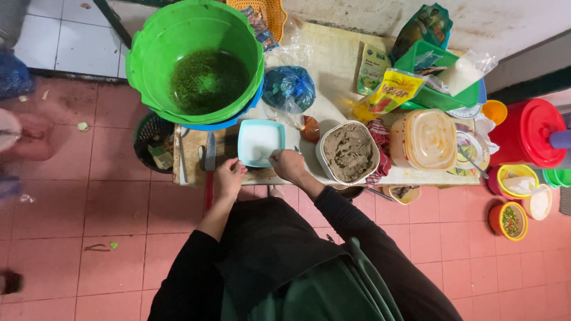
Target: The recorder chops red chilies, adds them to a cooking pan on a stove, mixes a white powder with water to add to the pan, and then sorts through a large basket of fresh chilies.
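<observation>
Square dish [260, 142]: pale blue plastic with rounded corners and a raised rim, its shallow well white inside. It sits at the near edge of the table [333, 59], just in front of the person, between the green basin [193, 59] and the round tub [348, 153].

Left hand [228, 177]: fingers curled at the dish's near left corner, touching or almost touching the rim; whether it actually grips cannot be told.

Right hand [288, 164]: loosely closed at the dish's near right corner, fingertips pinched together; anything held between them is too small to make out.

Surface: a low table under a pale, worn cover, crowded. The green basin holds dark green water with fine leafy bits and rests on a blue basin. A knotted blue bag [289, 88] lies behind the dish. The round tub is filled with brown paste and stands just right of the dish; further right is a lidded clear container [426, 138] with orange contents. A knife [210, 151] lies left of the dish, blade pointing away from the person.

Room: pink tiled floor [95, 202], white tiles at the far left, a red lidded bucket [527, 132] and small yellow bowls [510, 221] on the floor at right.

Orientation: the dish lies flat, opening upward. Being nearly square it has no clear long axis; its sides run roughly parallel to the table edge, slightly turned.
</observation>
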